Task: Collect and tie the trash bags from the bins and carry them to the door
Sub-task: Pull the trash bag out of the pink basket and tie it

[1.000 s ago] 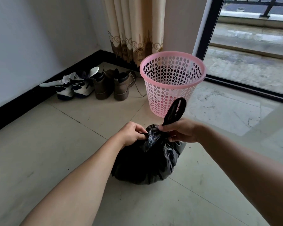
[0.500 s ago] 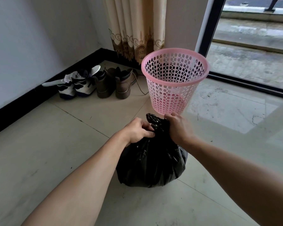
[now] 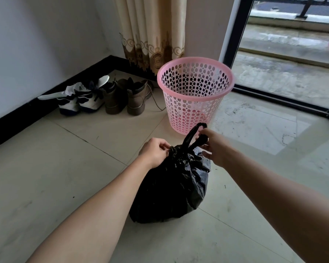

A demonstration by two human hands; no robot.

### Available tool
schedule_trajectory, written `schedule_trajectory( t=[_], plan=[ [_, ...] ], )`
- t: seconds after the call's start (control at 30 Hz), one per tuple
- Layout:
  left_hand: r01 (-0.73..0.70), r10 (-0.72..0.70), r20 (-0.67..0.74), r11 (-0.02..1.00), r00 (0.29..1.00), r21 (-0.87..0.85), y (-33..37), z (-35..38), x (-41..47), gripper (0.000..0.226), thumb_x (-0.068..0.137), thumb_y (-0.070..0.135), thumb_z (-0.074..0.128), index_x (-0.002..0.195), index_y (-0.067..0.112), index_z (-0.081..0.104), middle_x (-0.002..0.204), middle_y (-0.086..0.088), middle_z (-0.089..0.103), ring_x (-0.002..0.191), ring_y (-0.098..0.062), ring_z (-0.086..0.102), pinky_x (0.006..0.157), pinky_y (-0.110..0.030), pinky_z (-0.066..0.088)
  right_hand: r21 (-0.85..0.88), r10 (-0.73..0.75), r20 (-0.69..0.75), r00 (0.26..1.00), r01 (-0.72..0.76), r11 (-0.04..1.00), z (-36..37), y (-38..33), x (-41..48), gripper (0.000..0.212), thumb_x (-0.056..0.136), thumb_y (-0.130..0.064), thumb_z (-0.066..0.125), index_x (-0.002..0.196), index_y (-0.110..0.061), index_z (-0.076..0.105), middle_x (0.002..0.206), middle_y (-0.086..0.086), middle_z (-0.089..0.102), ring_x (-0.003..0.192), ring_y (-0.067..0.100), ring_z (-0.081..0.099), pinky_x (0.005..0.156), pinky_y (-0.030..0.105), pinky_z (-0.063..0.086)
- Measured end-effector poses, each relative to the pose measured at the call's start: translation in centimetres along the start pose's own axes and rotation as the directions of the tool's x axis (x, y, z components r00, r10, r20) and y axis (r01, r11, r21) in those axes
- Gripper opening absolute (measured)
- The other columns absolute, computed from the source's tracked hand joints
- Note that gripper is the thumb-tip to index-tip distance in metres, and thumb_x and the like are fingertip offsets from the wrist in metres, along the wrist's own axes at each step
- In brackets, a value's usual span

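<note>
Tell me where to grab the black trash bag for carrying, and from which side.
Take the black trash bag by the upright loop above its gathered neck, coming from above: the body is slack and bulging, the loop narrow and raised. The right hand pinches it there.

Soft daylight enters through the glass door (image 3: 285,73) at right, brightest on the floor (image 3: 254,130) beside it. The wall (image 3: 36,44) at left is dimmer. The bag (image 3: 175,186) casts only a faint shadow. Wide-angle bending curves the edges; focus is sharp.
</note>
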State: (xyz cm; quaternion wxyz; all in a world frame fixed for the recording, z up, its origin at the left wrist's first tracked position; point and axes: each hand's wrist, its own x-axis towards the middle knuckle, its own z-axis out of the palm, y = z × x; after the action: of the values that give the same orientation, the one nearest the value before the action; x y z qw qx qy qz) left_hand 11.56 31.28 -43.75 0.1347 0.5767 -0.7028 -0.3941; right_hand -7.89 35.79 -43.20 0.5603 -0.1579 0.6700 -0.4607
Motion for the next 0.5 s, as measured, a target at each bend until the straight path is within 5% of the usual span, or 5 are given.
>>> schedule_trajectory(
  t=[0.13, 0.3, 0.5],
  plan=[
    [-0.029, 0.033, 0.062, 0.998, 0.998, -0.064, 1.2, 1.9, 1.1, 0.011, 0.085, 0.021, 0.069, 0.093, 0.015, 0.075, 0.084, -0.001, 0.070, 0.078, -0.017, 0.061, 0.076, -0.025, 0.050, 0.033, 0.034, 0.018, 0.999, -0.035, 0.999, -0.5, 0.1, -0.5, 0.018, 0.092, -0.033, 0.057, 0.081, -0.019, 0.059, 0.095, 0.002, 0.064, 0.074, 0.012, 0.055, 0.063, 0.026, 0.039],
    [-0.090, 0.061, 0.240, 0.990, 0.969, 0.111, 1.3, 3.4, 1.3, 0.027, 0.077, 0.019, 0.077, 0.104, 0.019, 0.071, 0.093, -0.003, 0.066, 0.080, -0.015, 0.058, 0.078, -0.023, 0.047, 0.074, 0.063, 0.101, 0.993, -0.071, 0.995, -1.3, -0.1, -0.9, 0.020, 0.093, -0.031, 0.056, 0.078, -0.018, 0.056, 0.081, -0.003, 0.066, 0.069, 0.012, 0.057, 0.060, 0.025, 0.037],
    [-0.159, 0.119, 0.119, 0.895, 0.986, 0.417, 1.8, 4.3, 0.4, 0.036, 0.085, 0.016, 0.053, 0.115, 0.033, 0.064, 0.113, -0.005, 0.068, 0.105, -0.029, 0.061, 0.075, -0.032, 0.045, 0.109, 0.090, 0.138, 0.986, -0.105, 0.988, -1.6, 0.3, -1.1, 0.028, 0.095, -0.029, 0.051, 0.069, -0.019, 0.052, 0.073, -0.003, 0.065, 0.065, 0.010, 0.056, 0.056, 0.023, 0.036]
  ],
)
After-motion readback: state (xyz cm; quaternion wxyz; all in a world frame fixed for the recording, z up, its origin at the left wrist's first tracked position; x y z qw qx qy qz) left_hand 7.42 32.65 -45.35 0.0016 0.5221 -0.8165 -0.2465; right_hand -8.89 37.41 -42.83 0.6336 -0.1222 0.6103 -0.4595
